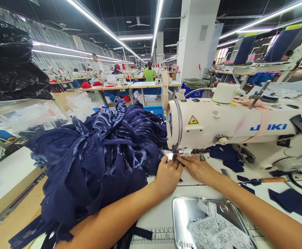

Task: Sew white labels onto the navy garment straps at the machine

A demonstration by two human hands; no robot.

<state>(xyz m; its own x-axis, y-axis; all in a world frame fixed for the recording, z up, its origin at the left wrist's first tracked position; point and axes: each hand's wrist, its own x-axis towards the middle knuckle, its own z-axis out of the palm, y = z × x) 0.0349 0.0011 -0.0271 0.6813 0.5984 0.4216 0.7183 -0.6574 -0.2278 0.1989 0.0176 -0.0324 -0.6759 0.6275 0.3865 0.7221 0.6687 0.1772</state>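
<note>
Heaped navy fabric (pixel 99 162), edge seemingly under needle

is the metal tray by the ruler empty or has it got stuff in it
Not empty. The metal tray holds a loose heap of white printed labels, lying overlapped at odd angles; part of its shiny bottom is bare at the left.

The needle is hidden behind both hands' fingertips; the tray (pixel 179 211) (full of labels (pixel 213 231)) runs off the bottom edge; distant workers blur.

Left hand (pixel 168 174) and right hand (pixel 196 167) touching under the white sewing machine (pixel 234 126) head, navy fabric heap (pixel 99 155) left, metal tray (pixel 182 211) of labels (pixel 215 231) near on worktop (pixel 8 173)
</note>
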